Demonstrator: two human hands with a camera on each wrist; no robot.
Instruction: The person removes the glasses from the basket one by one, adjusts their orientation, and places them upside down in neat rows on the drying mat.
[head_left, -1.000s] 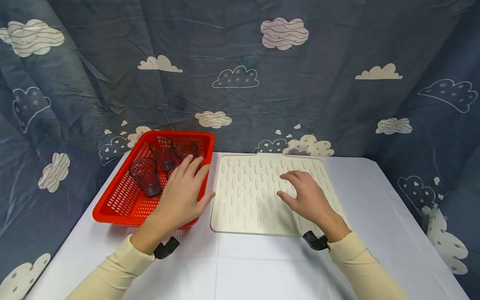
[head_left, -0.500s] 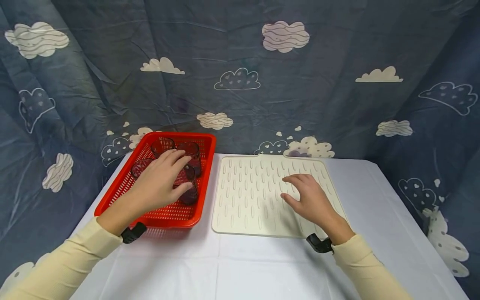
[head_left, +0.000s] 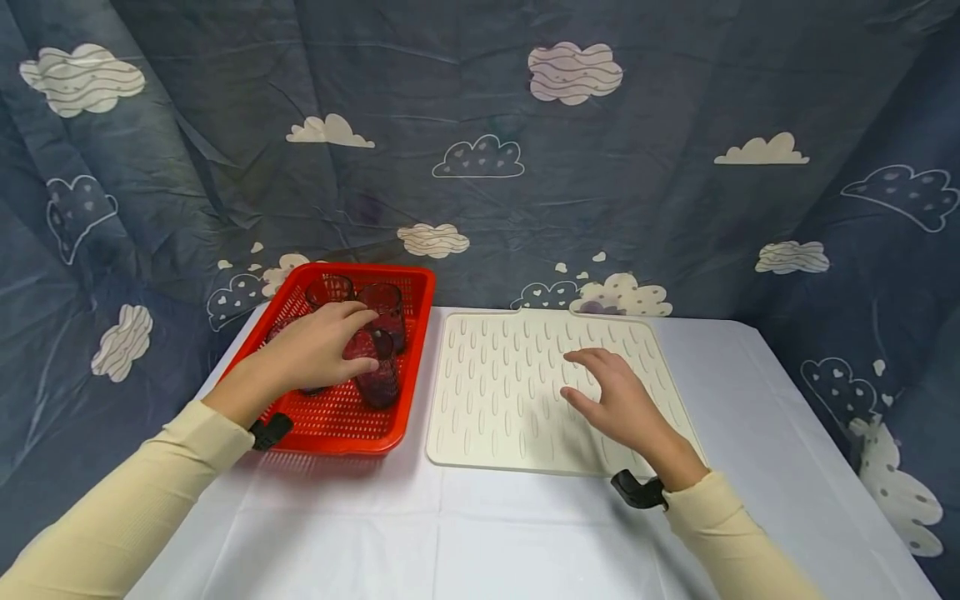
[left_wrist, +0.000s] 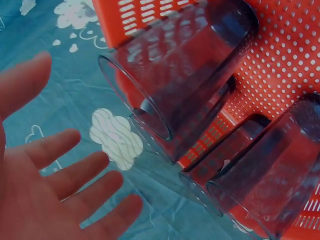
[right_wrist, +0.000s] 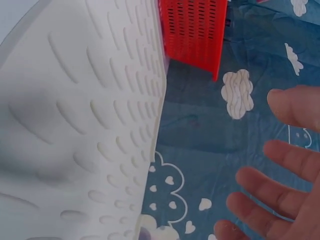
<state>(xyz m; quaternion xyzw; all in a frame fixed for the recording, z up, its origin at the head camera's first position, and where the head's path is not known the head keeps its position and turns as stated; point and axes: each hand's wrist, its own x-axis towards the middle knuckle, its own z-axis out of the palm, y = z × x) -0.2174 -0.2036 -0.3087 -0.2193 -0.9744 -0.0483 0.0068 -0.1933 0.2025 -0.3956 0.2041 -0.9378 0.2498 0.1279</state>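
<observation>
While keeping fingers [left_wrist: 82, 171] spread on L hand [head_left: 315, 346], w/ thumb apart, hovering near glasses [left_wrist: 180, 65]; shifted left vs 1 s ago, baring front glass [head_left: 378, 382]. Likewise spread on R hand [head_left: 618, 404], abt same spot over off-white mat [head_left: 487, 400]. Re glasses: purple-tinted, see-thru, upright in red basket [head_left: 345, 422].

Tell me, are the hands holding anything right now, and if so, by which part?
Nothing is held: the left hand hovers near the glasses without gripping any, the right hand over the pale mat.
</observation>
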